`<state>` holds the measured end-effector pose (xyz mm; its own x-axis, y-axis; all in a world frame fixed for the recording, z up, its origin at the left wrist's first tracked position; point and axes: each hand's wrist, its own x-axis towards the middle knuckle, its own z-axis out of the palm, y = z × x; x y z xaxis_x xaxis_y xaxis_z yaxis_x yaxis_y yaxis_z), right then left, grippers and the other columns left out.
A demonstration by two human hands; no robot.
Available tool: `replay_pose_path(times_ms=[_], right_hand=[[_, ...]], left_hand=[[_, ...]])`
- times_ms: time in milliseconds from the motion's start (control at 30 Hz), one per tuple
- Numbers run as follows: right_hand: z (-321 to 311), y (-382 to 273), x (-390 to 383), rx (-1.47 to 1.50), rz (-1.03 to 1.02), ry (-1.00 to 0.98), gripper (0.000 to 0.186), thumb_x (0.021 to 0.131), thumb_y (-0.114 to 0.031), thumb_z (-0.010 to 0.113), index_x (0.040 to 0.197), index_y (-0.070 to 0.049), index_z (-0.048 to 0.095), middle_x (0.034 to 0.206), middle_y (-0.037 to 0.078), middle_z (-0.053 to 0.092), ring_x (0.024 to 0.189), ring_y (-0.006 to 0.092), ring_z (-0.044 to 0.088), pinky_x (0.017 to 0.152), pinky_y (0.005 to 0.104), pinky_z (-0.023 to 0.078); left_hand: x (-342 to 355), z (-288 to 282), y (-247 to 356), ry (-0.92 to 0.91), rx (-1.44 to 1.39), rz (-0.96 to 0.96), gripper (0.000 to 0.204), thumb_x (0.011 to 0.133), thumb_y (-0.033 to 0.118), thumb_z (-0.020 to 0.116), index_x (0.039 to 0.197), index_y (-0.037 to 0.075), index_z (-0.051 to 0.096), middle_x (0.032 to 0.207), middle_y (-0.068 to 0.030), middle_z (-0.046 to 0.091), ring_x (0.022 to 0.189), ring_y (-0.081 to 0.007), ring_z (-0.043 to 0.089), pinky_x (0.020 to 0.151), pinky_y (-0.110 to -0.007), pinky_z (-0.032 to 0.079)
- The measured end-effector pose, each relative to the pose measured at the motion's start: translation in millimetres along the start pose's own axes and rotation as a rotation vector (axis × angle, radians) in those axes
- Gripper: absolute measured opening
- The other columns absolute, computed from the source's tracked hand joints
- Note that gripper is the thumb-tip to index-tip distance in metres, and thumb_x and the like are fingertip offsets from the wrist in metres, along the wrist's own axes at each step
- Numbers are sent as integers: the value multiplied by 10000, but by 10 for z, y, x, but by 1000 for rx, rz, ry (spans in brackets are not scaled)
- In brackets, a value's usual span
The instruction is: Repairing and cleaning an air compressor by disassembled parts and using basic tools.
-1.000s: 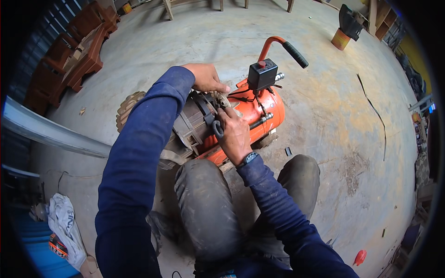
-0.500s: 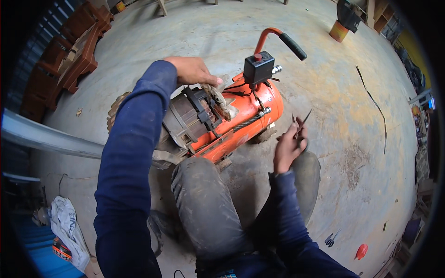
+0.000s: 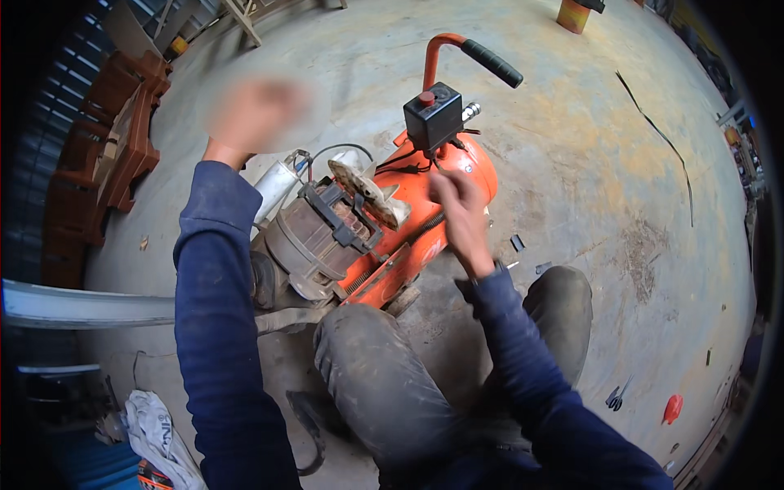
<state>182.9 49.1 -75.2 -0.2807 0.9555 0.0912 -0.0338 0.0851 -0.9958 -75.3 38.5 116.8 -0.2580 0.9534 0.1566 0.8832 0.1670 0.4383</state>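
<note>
An orange air compressor tank (image 3: 475, 175) lies in front of my knees, carrying a black pressure switch box (image 3: 431, 122) with a red knob. On its left are a dusty grey motor (image 3: 310, 237), a loose pale metal plate (image 3: 355, 184) and a white cylinder (image 3: 273, 189) with wires. My left hand (image 3: 255, 114) is raised above the cylinder, heavily smeared, its fingers indistinct. My right hand (image 3: 461, 204) is at the tank beneath the switch box, fingers curled; what they hold, if anything, cannot be made out. An orange handle (image 3: 441, 45) with black grip rises behind the box.
Brown wooden furniture (image 3: 106, 163) stands at left beside a metal bar (image 3: 90, 304). A yellow-orange container (image 3: 573, 18) stands at the back. Scissors (image 3: 616, 398), a red object (image 3: 673, 408) and a black strip (image 3: 653, 126) lie on the floor. A white bag (image 3: 159, 433) is at lower left.
My left hand has lifted away from the motor, up and leftward. My right hand swung out with a pointed tool, then back to the tank; that tool is not distinguishable in it now.
</note>
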Motion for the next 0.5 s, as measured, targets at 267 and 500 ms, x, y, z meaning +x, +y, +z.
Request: replay_pose_path(times_ms=[267,500], right_hand=[[957,498,1084,558,577,-735,510,951,-546,524,985,-52,646,835,36,667,701,123,603,639,257,472],[1075,473,1038,550,511,-686,431,962,-524,508,943,-110,623,766,-9,625,616,104,558,567,252,435]], left_hand=[[66,93,185,-18,-23,-50,442,874,429,646,949,6,751,709,-46,702,629,-130,599,637,-296,487],[53,92,228,-31,-133,-9,459,871,454,654,979,19,750,705,-32,690,639,-116,583,642,-294,487]])
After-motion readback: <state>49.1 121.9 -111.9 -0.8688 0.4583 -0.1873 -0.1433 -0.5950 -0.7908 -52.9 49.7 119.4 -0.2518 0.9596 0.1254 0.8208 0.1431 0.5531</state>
